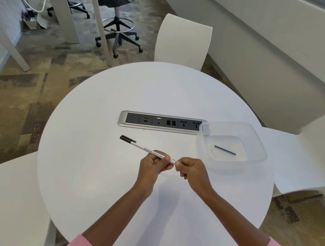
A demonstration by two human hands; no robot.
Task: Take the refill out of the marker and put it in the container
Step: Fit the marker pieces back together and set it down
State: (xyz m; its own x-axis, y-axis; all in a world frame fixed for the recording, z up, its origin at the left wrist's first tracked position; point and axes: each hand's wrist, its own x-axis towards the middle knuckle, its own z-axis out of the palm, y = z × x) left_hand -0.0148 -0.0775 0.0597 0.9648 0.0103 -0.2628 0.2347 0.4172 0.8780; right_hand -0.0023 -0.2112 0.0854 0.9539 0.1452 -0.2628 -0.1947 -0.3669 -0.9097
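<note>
A white marker (143,146) with a black cap pointing up-left is held above the round white table (106,105). My left hand (154,166) grips its barrel near the rear. My right hand (190,169) pinches the marker's rear end with its fingertips. To the right stands a clear plastic container (258,144). A thin dark blue refill (225,150) lies flat on its bottom.
A grey socket strip (158,121) is set into the table behind the marker, touching the container's left corner. White chairs stand at the far side (183,41), the right (297,158) and the left (9,199). A black office chair (117,26) stands on the floor beyond.
</note>
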